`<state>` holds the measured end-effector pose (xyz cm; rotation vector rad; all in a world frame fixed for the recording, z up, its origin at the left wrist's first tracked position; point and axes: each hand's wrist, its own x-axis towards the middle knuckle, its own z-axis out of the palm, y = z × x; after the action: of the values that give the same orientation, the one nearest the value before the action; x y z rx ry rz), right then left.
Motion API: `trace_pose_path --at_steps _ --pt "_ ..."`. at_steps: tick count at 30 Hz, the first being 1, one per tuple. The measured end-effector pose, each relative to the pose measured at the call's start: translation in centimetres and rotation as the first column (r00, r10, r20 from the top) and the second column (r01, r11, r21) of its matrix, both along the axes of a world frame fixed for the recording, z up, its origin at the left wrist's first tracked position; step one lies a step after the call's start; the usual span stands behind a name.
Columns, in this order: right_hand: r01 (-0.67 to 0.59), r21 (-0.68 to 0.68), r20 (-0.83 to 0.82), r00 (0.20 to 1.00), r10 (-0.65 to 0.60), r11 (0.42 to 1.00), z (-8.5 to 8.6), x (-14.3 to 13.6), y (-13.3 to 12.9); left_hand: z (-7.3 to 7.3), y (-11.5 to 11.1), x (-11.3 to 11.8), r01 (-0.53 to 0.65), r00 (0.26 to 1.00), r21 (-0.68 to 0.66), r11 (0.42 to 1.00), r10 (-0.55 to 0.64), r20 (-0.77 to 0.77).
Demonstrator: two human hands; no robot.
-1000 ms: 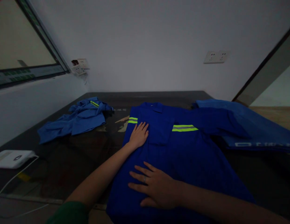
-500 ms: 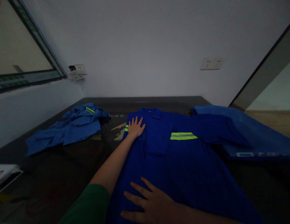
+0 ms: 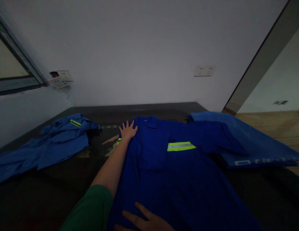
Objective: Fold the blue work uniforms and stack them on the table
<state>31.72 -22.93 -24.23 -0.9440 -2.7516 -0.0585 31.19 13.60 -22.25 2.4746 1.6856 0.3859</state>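
A dark blue garment point(image 3: 180, 179) with a collar and a yellow-green and silver stripe point(image 3: 181, 146) lies spread on a dark surface. My left hand point(image 3: 128, 131) rests flat near its collar at the left shoulder, fingers apart, holding nothing. Beside it, a bit of the sleeve's yellow stripe shows. Lower down, my right hand point(image 3: 146, 219) lies over the garment's lower left part with spread fingers, partly cut off by the bottom edge of the view.
A crumpled lighter blue garment point(image 3: 60, 138) lies at the left. On the right is a folded blue sheet or bag point(image 3: 245, 138) with white print, partly under the sleeve. Behind the dark table point(image 3: 139, 110) stands a wall with sockets point(image 3: 204, 71).
The view has shifted, so most things appear further left and slightly lower. My right hand is lower in view and more cut off; my left hand stays near the collar.
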Motion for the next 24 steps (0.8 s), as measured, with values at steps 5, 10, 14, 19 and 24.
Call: trace_pose_path --at_steps 5,10,14,19,24 --pt "-0.014 -0.089 -0.041 0.999 0.010 0.996 1.2 0.4 -0.5 2.7 -1.9 -0.3 0.046 0.953 0.114 0.992 -0.078 0.292" --pt "-0.011 -0.090 -0.071 0.997 0.005 0.996 2.4 0.7 -1.0 5.9 -5.7 -4.4 0.395 0.878 0.061 0.917 -0.397 0.267" --pt "-0.012 -0.150 -0.126 0.992 -0.007 0.989 3.7 0.9 -1.4 5.5 -10.2 -8.6 0.789 0.609 -0.096 0.606 -0.755 0.240" --pt "-0.020 -0.321 -0.151 0.988 -0.030 0.947 6.3 1.0 -2.0 3.3 -12.4 -9.0 0.807 0.589 -0.063 0.586 -0.797 0.133" --pt "0.010 -0.384 -0.131 0.989 -0.065 0.923 7.9 1.2 -2.8 3.1 -12.8 -7.7 0.780 0.625 -0.039 0.624 -0.780 0.034"
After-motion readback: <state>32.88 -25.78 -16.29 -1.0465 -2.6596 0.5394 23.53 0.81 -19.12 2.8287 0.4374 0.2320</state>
